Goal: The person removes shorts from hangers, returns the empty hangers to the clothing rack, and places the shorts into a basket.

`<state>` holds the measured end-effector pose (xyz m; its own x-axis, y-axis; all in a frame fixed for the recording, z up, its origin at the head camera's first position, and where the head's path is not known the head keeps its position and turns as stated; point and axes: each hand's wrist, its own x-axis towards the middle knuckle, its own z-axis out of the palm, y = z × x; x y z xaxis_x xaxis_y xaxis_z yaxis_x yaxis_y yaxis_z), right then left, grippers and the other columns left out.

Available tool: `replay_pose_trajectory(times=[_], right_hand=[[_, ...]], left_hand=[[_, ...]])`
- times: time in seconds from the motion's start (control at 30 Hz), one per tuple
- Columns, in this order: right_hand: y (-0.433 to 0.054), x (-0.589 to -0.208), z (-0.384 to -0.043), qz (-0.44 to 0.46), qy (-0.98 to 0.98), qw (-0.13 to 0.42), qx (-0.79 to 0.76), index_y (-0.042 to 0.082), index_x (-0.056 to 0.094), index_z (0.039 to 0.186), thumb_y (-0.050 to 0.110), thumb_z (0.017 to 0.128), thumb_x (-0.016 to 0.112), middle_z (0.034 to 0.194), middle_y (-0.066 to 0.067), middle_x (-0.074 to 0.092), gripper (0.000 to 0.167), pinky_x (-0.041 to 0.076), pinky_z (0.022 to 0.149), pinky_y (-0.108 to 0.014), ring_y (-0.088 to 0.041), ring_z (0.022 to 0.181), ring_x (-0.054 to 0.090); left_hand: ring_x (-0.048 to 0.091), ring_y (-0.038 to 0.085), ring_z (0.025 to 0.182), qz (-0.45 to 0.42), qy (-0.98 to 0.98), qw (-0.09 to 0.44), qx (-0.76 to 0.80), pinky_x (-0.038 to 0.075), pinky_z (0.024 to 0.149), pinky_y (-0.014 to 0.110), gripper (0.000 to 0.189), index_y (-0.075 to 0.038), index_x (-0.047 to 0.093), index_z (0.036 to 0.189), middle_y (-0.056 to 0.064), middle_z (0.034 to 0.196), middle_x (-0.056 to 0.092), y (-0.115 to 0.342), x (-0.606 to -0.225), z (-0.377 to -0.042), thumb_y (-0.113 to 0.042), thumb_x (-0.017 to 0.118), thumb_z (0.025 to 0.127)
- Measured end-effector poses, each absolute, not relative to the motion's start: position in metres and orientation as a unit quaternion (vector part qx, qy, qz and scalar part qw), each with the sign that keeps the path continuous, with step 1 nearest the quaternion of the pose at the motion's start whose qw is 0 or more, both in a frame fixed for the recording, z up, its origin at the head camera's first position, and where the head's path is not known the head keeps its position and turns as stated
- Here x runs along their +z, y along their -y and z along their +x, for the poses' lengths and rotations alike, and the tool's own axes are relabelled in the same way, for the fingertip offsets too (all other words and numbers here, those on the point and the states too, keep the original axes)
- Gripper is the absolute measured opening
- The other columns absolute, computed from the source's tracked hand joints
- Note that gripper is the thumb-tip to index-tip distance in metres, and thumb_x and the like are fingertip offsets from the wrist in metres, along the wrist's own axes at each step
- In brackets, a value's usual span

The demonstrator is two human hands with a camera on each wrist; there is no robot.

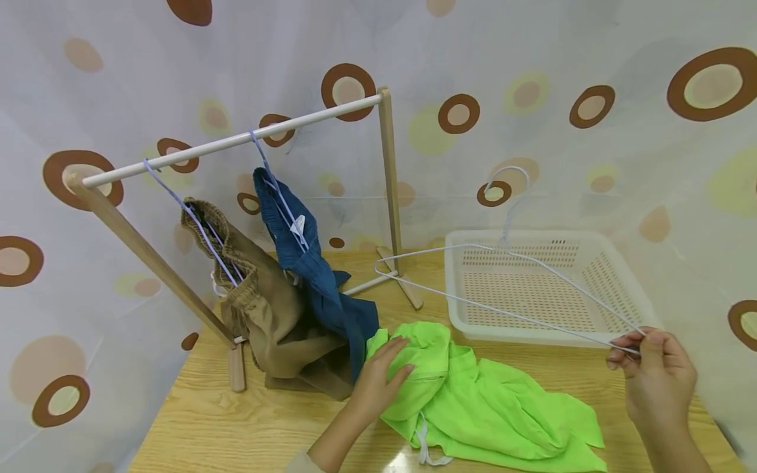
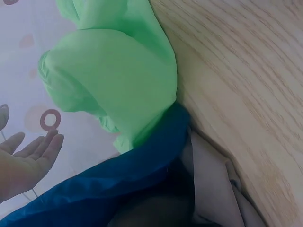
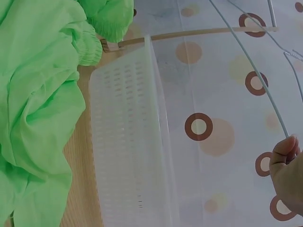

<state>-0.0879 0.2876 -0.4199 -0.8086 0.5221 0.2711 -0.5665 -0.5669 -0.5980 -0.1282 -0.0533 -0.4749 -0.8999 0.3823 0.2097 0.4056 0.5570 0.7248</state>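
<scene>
My right hand (image 1: 661, 378) pinches one end of a white wire clothes hanger (image 1: 532, 320), holding it up with its hook towards the back. In the right wrist view, thumb and fingers close on the hanger's wire (image 3: 258, 75). Bright green trousers (image 1: 497, 410) with a white drawstring (image 1: 422, 437) lie crumpled on the table. At their left end is my left hand (image 1: 378, 381), fingers extended and spread from the thumb. The left wrist view shows this hand (image 2: 28, 163) loosely open, with the green cloth (image 2: 113, 71) beside it.
On the left stands a clothes rack (image 1: 236, 141) with a white bar and wooden legs. Brown trousers (image 1: 278, 315) and blue trousers (image 1: 325, 279) hang from it on hangers. A white perforated basket (image 1: 458, 315) sits behind the hanger, near the patterned backdrop (image 1: 449, 59).
</scene>
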Motion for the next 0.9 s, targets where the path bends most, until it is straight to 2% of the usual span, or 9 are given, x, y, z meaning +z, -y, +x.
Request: replay_pose_trajectory(times=[0.13, 0.3, 0.43, 0.57, 0.73, 0.9], right_hand=[[-0.282, -0.42, -0.089, 0.043, 0.363, 0.296, 0.882, -0.01, 0.052, 0.087, 0.007, 0.092, 0.044, 0.073, -0.017, 0.062, 0.02, 0.05, 0.047, -0.023, -0.021, 0.057, 0.062], [-0.277, -0.419, -0.091, 0.042, 0.389, 0.287, 0.874, -0.008, 0.051, 0.089, 0.009, 0.093, 0.045, 0.076, -0.015, 0.062, 0.019, 0.05, 0.048, -0.022, -0.019, 0.059, 0.062], [-0.273, -0.417, -0.093, 0.04, 0.396, 0.291, 0.87, -0.008, 0.051, 0.087, 0.01, 0.093, 0.045, 0.075, -0.015, 0.061, 0.02, 0.049, 0.048, -0.022, -0.019, 0.058, 0.06], [-0.269, -0.416, -0.095, 0.047, 0.386, 0.291, 0.874, -0.009, 0.05, 0.086, 0.009, 0.093, 0.044, 0.075, -0.016, 0.062, 0.021, 0.049, 0.048, -0.022, -0.02, 0.057, 0.06], [-0.265, -0.416, -0.097, 0.06, 0.372, 0.283, 0.882, -0.009, 0.051, 0.086, 0.01, 0.094, 0.042, 0.076, -0.017, 0.063, 0.022, 0.051, 0.05, -0.023, -0.021, 0.06, 0.061], [-0.259, -0.415, -0.098, 0.066, 0.374, 0.269, 0.885, -0.008, 0.051, 0.086, 0.011, 0.094, 0.041, 0.078, -0.016, 0.063, 0.024, 0.052, 0.052, -0.023, -0.022, 0.063, 0.062]], left_hand=[[0.049, 0.032, 0.124, -0.235, 0.872, 0.057, -0.426, 0.047, 0.095, 0.046, 0.045, -0.008, 0.049, 0.134, 0.016, 0.136, 0.049, 0.058, -0.473, -0.125, -0.025, 0.056, 0.093], [0.054, 0.029, 0.118, -0.269, 0.848, 0.158, -0.43, 0.051, 0.091, 0.042, 0.044, -0.004, 0.053, 0.129, 0.016, 0.13, 0.055, 0.065, -0.467, -0.118, -0.016, 0.064, 0.087], [0.056, 0.026, 0.115, -0.298, 0.814, 0.246, -0.435, 0.051, 0.093, 0.031, 0.045, -0.003, 0.055, 0.126, 0.016, 0.126, 0.058, 0.074, -0.459, -0.113, -0.012, 0.067, 0.084], [0.053, 0.02, 0.12, -0.33, 0.755, 0.327, -0.463, 0.044, 0.1, 0.021, 0.042, 0.003, 0.054, 0.125, 0.018, 0.127, 0.056, 0.084, -0.444, -0.111, -0.014, 0.064, 0.087], [0.046, 0.016, 0.128, -0.334, 0.714, 0.393, -0.474, 0.039, 0.104, 0.021, 0.046, 0.011, 0.051, 0.124, 0.016, 0.136, 0.05, 0.098, -0.424, -0.11, -0.02, 0.058, 0.091], [0.047, 0.017, 0.127, -0.318, 0.701, 0.437, -0.466, 0.041, 0.103, 0.021, 0.048, 0.016, 0.051, 0.12, 0.016, 0.135, 0.05, 0.112, -0.415, -0.108, -0.021, 0.06, 0.091]])
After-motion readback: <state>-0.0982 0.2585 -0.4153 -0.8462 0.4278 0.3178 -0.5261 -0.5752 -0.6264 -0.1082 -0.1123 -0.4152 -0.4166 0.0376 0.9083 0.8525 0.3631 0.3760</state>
